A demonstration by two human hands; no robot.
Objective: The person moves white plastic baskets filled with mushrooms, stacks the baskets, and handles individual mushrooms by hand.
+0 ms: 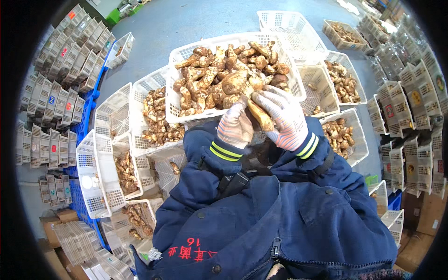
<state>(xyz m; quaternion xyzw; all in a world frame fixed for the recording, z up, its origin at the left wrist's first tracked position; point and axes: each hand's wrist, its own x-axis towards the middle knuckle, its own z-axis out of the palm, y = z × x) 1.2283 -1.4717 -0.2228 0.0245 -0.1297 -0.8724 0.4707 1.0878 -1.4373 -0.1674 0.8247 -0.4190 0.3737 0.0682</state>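
Right hand (284, 119), gloved: fingers curled, pinching a long tan mushroom (260, 116) by its stem. Left hand (234, 125), gloved: fingers bunched against the mushroom's far end. Both at near edge of heaped white basket (175, 109); more baskets left and right.

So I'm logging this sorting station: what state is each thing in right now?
Left hand: gloved, gripping the mushroom.
Right hand: gloved, closed on the same mushroom.
Mushroom: held between both hands, above the basket's near edge.
Front basket: heaped full of mushrooms.
Far basket: empty.
Right basket: partly filled.
Basket stacks: nested, empty.
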